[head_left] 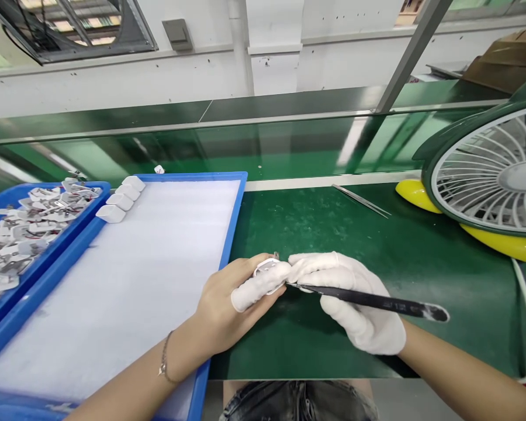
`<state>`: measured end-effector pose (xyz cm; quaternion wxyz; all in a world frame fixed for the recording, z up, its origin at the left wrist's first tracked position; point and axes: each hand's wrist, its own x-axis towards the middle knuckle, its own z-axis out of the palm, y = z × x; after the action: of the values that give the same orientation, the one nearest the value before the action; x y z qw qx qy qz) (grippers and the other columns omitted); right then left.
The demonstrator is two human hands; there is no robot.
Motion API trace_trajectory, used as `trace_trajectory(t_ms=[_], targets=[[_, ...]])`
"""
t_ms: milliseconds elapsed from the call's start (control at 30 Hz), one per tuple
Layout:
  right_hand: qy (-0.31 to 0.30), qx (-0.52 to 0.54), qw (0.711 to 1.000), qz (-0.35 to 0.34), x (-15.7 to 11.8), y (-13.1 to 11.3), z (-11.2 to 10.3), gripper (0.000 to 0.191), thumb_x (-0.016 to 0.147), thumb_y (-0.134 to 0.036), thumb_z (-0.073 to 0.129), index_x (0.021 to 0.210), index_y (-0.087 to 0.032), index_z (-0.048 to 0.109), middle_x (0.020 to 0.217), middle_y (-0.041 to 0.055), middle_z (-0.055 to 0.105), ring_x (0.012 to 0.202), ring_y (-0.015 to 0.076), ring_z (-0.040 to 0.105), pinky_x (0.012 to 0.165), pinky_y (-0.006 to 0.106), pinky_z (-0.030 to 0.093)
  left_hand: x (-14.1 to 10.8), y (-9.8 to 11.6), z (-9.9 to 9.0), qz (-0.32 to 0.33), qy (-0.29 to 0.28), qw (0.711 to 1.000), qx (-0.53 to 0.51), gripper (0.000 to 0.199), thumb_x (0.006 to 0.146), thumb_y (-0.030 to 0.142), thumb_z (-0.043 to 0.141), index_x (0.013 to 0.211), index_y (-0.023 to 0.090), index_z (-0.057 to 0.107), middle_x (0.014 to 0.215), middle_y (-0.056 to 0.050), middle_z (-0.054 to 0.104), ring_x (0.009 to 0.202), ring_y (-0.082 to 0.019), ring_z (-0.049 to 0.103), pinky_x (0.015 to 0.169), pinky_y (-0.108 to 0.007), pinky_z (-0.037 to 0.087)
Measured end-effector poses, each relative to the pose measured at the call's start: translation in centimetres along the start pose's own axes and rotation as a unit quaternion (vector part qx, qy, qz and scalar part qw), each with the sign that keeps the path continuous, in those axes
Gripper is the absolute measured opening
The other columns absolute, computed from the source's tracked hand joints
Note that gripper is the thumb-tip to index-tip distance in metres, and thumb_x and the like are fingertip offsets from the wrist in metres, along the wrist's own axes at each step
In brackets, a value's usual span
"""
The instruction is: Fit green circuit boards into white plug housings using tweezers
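My left hand [234,298], bare apart from a white cover on one finger, holds a small white part [266,266] over the green bench near the tray's right edge. Most of the part is hidden by the fingers. My right hand [359,298], in a white glove, grips black tweezers [377,300]. Their tips meet the lower right side of the part, and their rear end points right. The fingertips of both hands are close together or touching.
A blue tray [234,225] with a white liner lies at left, several white pieces [120,202] along its far left. Beyond it, a blue bin [99,190] holds many parts. Silver tweezers [362,200] and a fan [508,175] with yellow feet are at right.
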<state>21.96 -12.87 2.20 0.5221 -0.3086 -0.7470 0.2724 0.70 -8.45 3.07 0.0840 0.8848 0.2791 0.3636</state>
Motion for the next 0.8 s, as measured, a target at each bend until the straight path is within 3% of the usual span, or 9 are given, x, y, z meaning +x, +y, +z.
trace_trajectory(t_ms=[200, 333, 500, 667, 800], targets=[[-0.031, -0.095, 0.994, -0.034, 0.6, 0.0, 0.4, 0.027, 0.095, -0.034, 0.044, 0.115, -0.025, 0.059, 0.109, 0.0071, 0.065, 0.109, 0.0184, 0.059, 0.091, 0.031, 0.053, 0.1, 0.3, -1.1, 0.062, 0.005, 0.998, 0.034, 0.048, 0.073, 0.005, 0.069, 0.116, 0.023, 0.054, 0.112, -0.01, 0.066, 0.085, -0.017, 0.066, 0.068, -0.028, 0.056], [-0.045, -0.103, 0.992, -0.053, 1.2, 0.1, 0.4, 0.032, 0.094, -0.044, 0.043, 0.108, -0.025, 0.064, 0.107, 0.0074, 0.066, 0.106, 0.0185, 0.061, 0.091, 0.029, 0.053, 0.0, 0.5, -1.3, 0.03, 0.007, 0.999, 0.03, 0.05, 0.073, 0.005, 0.07, 0.117, 0.024, 0.054, 0.113, -0.008, 0.066, 0.088, -0.017, 0.066, 0.071, -0.028, 0.056], [-0.035, -0.106, 0.993, -0.047, 0.5, -0.1, 0.6, 0.026, 0.095, -0.033, 0.046, 0.116, -0.025, 0.058, 0.114, 0.0069, 0.063, 0.109, 0.0183, 0.06, 0.094, 0.032, 0.052, 0.0, 0.4, -1.1, 0.061, 0.017, 0.997, 0.043, 0.047, 0.071, 0.005, 0.071, 0.112, 0.02, 0.055, 0.113, -0.011, 0.066, 0.089, -0.018, 0.066, 0.07, -0.03, 0.057], [-0.018, -0.123, 0.99, -0.065, -0.3, 0.1, 1.1, 0.025, 0.095, -0.024, 0.043, 0.116, -0.02, 0.056, 0.115, 0.0092, 0.062, 0.105, 0.0174, 0.061, 0.095, 0.032, 0.052, 0.1, 0.3, -0.7, 0.013, 0.036, 0.999, 0.02, 0.044, 0.071, 0.011, 0.073, 0.111, 0.018, 0.055, 0.103, -0.006, 0.069, 0.082, -0.013, 0.067, 0.068, -0.023, 0.058], [-0.023, -0.137, 0.986, -0.094, 0.0, 0.4, 1.1, 0.029, 0.093, -0.018, 0.043, 0.12, -0.012, 0.051, 0.111, 0.013, 0.063, 0.112, 0.0176, 0.058, 0.098, 0.032, 0.05, 0.3, 0.5, -0.5, 0.019, 0.05, 0.997, 0.058, 0.041, 0.071, 0.012, 0.074, 0.108, 0.017, 0.057, 0.099, -0.005, 0.07, 0.078, -0.013, 0.068, 0.068, -0.022, 0.058]])
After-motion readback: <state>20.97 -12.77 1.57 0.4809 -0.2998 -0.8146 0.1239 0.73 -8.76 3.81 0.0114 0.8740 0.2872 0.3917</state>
